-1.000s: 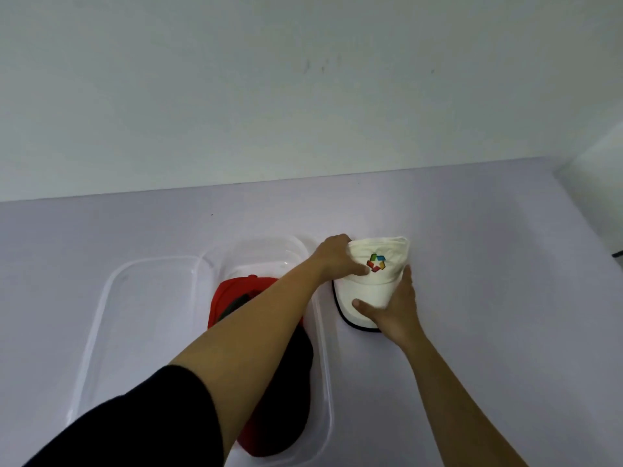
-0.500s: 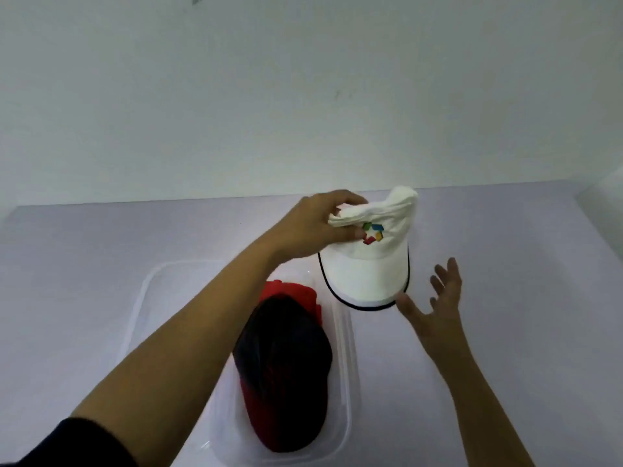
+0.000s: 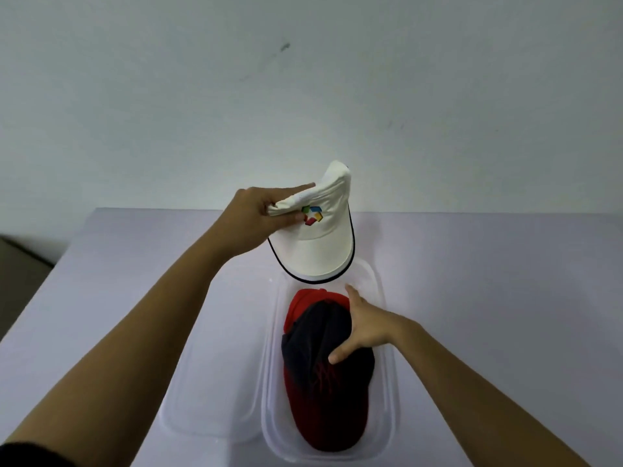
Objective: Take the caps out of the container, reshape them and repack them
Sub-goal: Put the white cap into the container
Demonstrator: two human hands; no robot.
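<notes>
From the head view, the left hand [image 3: 256, 220] has its fingers clamped on the folded crown of the white cap [image 3: 318, 244], held above the far end of the clear container [image 3: 387, 375], so repacking looks partly done. The right hand [image 3: 365, 326] rests spread, gripping nothing, on the dark-and-red cap [image 3: 323, 399] in the container. I count two caps, one container, and one lid [image 3: 209, 412] beside it on the bench [image 3: 505, 281].

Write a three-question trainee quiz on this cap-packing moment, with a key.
1. True or false: the white cap lies flat on the table.
2. Which hand rests on the dark cap in the clear container? A. left B. right
3. Fill in: the clear lid lies on the container's ____ side.

Key:
1. False; the left hand holds it up by its folded crown.
2. B; the right hand.
3. Left.
</notes>
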